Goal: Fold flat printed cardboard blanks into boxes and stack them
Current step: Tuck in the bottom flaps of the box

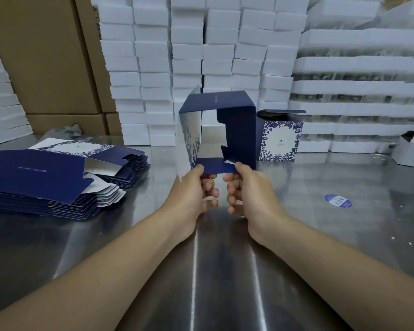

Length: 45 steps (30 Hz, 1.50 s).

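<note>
A navy blue cardboard blank [237,130], opened into a square tube, is held up above the steel table [225,259] at the centre. I look through its open end; its left wall is silvery inside with blue leaf print. My left hand [196,189] pinches the tube's lower left corner, thumb on top. At the lower right corner, my right hand [246,189] pinches the bottom panel the same way. A thick stack of flat navy blanks [41,182] lies on the table to the left. One folded box [281,137] with a white and blue floral front stands behind right, lid flap up.
Walls of white foam blocks [201,56] rise behind the table, with brown cartons [46,56] at the back left. A blue oval sticker [338,201] lies on the table at the right. A white open box [411,151] sits at the far right edge.
</note>
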### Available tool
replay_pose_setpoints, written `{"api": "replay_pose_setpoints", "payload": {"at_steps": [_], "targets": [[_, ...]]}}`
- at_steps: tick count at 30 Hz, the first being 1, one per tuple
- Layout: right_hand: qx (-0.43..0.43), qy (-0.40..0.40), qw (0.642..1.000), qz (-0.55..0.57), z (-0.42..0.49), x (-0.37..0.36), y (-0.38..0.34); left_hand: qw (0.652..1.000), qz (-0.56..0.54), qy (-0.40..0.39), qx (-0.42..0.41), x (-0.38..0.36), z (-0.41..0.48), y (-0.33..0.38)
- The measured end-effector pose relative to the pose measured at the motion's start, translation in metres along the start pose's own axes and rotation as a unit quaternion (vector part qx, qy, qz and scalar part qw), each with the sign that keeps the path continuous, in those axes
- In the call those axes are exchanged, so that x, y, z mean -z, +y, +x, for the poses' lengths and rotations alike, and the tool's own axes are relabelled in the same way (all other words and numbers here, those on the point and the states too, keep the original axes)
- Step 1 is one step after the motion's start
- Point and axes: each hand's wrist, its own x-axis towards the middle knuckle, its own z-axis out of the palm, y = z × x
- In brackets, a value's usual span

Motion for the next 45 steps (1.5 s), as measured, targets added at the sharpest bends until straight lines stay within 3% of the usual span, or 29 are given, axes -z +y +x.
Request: {"api": "replay_pose_setpoints", "payload": {"at_steps": [5,10,16,21,30,34,39,43,45], "targets": [[0.07,0.005,0.995,0.076,0.002,0.004,-0.004,0.995,0.063,-0.073,0.003,0.003,0.002,0.002],[0.104,0.064,0.991,0.059,0.012,0.009,-0.004,0.968,0.134,-0.214,0.009,0.014,0.003,0.006],[0.156,0.128,0.979,0.017,0.022,0.015,-0.002,0.984,0.098,-0.094,-0.114,0.017,0.009,0.003],[0.178,0.079,0.981,-0.005,0.025,0.018,0.005,0.981,0.091,-0.114,-0.126,0.018,0.01,0.0],[0.21,0.097,0.971,-0.06,0.027,0.025,0.001,0.977,0.088,-0.107,-0.164,0.018,0.013,-0.003],[0.232,0.075,0.968,-0.063,0.026,0.022,0.003,0.978,0.06,-0.093,-0.176,0.019,0.017,-0.004],[0.198,0.016,0.979,0.041,0.021,0.018,-0.005,0.988,-0.041,-0.087,-0.123,0.024,0.024,0.001],[0.196,-0.021,0.978,-0.06,0.021,0.014,0.002,0.985,-0.069,-0.104,-0.116,0.024,0.024,0.002],[0.155,-0.064,0.983,-0.074,0.021,0.014,0.008,0.985,-0.069,-0.108,-0.118,0.023,0.022,0.003]]}}
